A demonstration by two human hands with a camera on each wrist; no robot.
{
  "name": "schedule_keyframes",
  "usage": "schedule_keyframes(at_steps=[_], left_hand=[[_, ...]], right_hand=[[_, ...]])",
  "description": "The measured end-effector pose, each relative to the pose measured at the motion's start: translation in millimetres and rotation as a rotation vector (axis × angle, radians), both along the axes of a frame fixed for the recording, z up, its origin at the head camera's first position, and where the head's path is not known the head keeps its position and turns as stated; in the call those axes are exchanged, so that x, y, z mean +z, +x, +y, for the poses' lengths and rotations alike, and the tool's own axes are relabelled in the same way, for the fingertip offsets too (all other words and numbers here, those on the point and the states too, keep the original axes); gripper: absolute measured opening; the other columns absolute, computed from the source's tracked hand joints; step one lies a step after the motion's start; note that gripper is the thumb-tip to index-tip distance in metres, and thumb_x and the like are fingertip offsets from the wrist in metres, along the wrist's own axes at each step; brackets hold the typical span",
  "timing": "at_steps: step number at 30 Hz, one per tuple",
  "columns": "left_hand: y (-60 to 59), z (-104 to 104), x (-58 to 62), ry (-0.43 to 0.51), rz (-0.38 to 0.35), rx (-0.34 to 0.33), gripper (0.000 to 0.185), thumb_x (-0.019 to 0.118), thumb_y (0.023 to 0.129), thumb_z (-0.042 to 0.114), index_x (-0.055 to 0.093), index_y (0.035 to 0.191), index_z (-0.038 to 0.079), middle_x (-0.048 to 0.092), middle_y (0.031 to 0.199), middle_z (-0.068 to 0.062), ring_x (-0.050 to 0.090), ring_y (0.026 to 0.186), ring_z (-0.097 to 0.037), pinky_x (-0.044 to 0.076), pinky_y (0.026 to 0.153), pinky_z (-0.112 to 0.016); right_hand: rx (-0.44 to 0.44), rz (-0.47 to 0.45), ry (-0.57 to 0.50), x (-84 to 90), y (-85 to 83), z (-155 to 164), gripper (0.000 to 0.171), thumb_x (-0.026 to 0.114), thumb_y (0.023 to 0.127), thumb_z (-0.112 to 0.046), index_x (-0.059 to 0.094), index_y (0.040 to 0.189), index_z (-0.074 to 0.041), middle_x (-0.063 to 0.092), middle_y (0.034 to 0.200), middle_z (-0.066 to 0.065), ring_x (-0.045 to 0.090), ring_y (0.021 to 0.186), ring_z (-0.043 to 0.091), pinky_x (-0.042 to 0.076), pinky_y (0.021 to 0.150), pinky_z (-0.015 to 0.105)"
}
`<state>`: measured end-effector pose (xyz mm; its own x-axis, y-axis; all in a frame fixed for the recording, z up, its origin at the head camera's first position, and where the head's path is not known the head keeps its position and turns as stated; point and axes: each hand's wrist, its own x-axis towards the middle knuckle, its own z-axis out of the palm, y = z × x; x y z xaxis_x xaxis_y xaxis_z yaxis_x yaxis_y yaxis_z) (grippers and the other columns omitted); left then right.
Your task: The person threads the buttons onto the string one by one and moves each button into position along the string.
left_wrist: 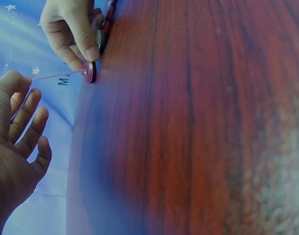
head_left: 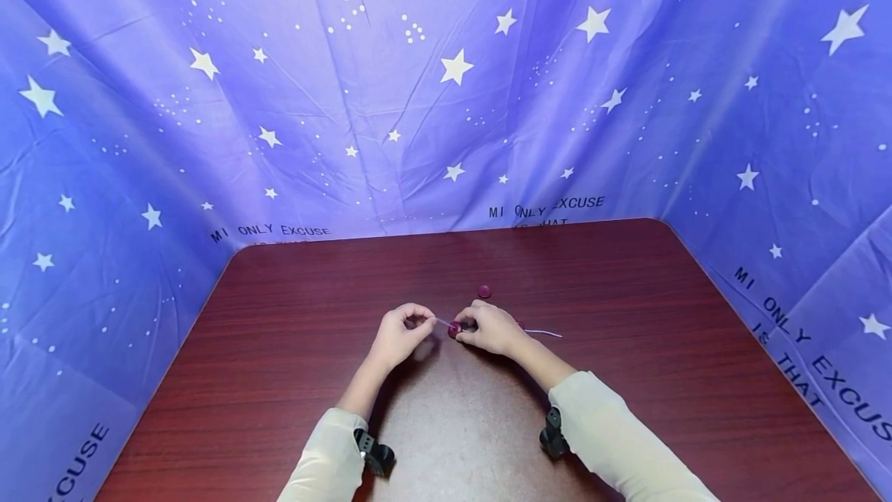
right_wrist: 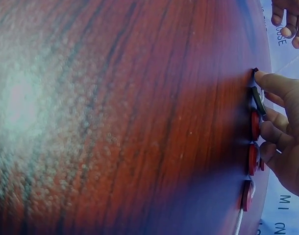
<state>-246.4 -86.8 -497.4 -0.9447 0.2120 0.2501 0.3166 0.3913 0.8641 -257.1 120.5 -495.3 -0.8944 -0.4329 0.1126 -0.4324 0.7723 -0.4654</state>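
Observation:
My left hand (head_left: pixel 403 338) pinches one end of a thin pale string (left_wrist: pixel 56 76) between thumb and forefinger, its other fingers loosely bent. The string runs taut to a round red button (left_wrist: pixel 90 72) and passes through it. Thumb and fingers of my right hand (head_left: pixel 491 329) pinch this button by its edge, low over the table. Behind it, under and beside the right hand, several more buttons sit in a row along the string, among them a dark one (right_wrist: pixel 258 101) and a red one (right_wrist: pixel 252 159). The string's far tail (head_left: pixel 543 332) lies to the right.
A single loose red button (head_left: pixel 484 291) lies on the dark red wooden table (head_left: pixel 313 293), just beyond the right hand. Blue star-patterned cloth (head_left: pixel 390 99) hangs around the table's back and sides. Black wrist cameras (head_left: pixel 376 455) are strapped at both sleeves.

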Motion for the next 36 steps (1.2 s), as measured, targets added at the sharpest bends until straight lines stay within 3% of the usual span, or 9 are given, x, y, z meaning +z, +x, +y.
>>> schedule_keyframes(at_steps=[15,24,31,36], left_hand=[[1.3,4,-1.0,0.023,-0.034,0.018,0.005,0.07,0.081,0.008,0.068,0.085,0.005,0.067,0.075,-0.007,0.053,0.063,-0.009,0.043,0.058,-0.015],[16.9,9,30.4,0.009,-0.033,-0.007,0.005,0.065,0.082,0.001,0.066,0.085,-0.003,0.066,0.076,-0.016,0.056,0.062,-0.012,0.044,0.057,-0.015],[2.2,7,1.6,0.027,-0.02,0.012,0.005,0.07,0.081,0.008,0.068,0.085,0.005,0.067,0.076,-0.009,0.054,0.064,-0.009,0.045,0.059,-0.016],[-0.3,7,-1.4,0.032,-0.006,-0.015,0.004,0.07,0.082,0.011,0.068,0.084,0.008,0.067,0.075,-0.005,0.054,0.063,-0.007,0.046,0.059,-0.018]], right_hand=[[-0.005,-0.009,0.016,1.7,1.1,0,0.023,0.073,0.078,-0.029,0.072,0.098,-0.017,0.056,0.083,-0.006,0.049,0.07,0.005,0.04,0.063,0.022],[-0.006,-0.01,-0.043,5.5,4.6,1,0.023,0.074,0.077,-0.029,0.072,0.097,-0.016,0.06,0.088,-0.005,0.056,0.077,0.008,0.046,0.071,0.026],[-0.015,-0.004,-0.148,6.1,5.4,-1,0.023,0.072,0.08,-0.025,0.07,0.1,-0.014,0.065,0.095,-0.002,0.062,0.088,0.013,0.049,0.08,0.032],[-0.029,-0.039,-0.272,5.3,6.2,-2,0.02,0.071,0.082,-0.021,0.07,0.099,-0.011,0.066,0.095,0.001,0.06,0.078,0.009,0.049,0.074,0.026]])
